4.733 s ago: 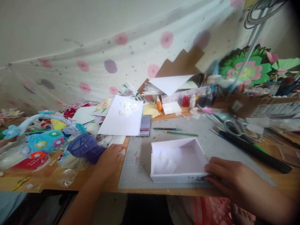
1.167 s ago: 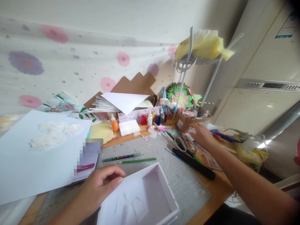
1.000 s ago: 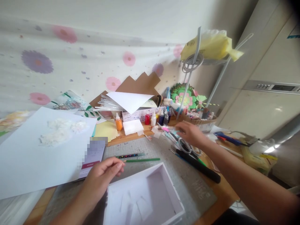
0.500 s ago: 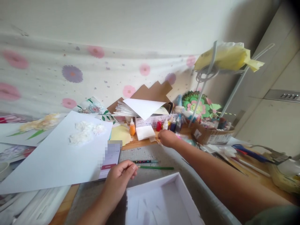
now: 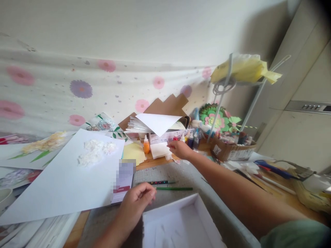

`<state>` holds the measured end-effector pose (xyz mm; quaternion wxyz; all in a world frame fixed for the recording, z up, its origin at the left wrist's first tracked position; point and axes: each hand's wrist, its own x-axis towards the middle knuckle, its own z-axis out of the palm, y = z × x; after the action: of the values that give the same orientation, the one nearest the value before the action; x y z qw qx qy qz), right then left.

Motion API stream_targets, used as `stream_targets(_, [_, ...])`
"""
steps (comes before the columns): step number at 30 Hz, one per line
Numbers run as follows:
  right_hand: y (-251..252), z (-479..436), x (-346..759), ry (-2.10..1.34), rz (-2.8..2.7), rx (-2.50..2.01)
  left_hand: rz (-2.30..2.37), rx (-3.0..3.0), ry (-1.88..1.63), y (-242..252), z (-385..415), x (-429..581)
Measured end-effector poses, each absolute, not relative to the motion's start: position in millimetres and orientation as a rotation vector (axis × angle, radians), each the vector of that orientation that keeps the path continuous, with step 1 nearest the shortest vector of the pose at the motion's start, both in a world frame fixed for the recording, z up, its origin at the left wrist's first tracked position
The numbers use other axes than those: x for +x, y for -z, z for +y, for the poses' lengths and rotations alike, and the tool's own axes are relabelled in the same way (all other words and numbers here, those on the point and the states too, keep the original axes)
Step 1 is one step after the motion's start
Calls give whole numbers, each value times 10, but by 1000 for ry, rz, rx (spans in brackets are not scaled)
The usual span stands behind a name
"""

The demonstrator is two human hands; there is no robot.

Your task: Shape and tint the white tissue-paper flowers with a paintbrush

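Note:
My left hand (image 5: 141, 199) is curled with its fingers together, over the grey mat beside the white box (image 5: 178, 220); whatever it pinches is too small to make out. A green pencil (image 5: 174, 188) and a dark dotted pen (image 5: 157, 182) lie just beyond its fingertips. My right hand (image 5: 179, 150) reaches to the back, fingers bent together at the right edge of a white pad (image 5: 159, 150). The red bottle (image 5: 175, 137) stands right behind that hand. An orange bottle (image 5: 146, 144) is left of the pad.
A large white sheet with white fluffy shapes (image 5: 69, 179) covers the left side. At the right stand a cardboard box of supplies (image 5: 232, 151) and a metal rack with a yellow bag (image 5: 240, 70). A blue-handled tool (image 5: 272, 168) lies at far right.
My right hand has moved slightly left, to the white pad's edge. My left hand has shifted a little right, nearer the green pencil. The view has tilted up slightly.

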<state>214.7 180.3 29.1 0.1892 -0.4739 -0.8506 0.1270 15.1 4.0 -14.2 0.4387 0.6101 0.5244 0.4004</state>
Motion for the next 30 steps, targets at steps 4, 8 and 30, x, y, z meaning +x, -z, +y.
stream_targets(4, [-385,1458,2820,-390,-2141,-1449,1218,1656,-747,90,13,120])
stream_targets(8, [-430,1016,3720,-324,-1712,-1604,1231,1809,-510,-37,-14,88])
stream_targets(30, [-331,-283,3332,-294,-2618,-1068,1805,1872,-827,-399,1574,265])
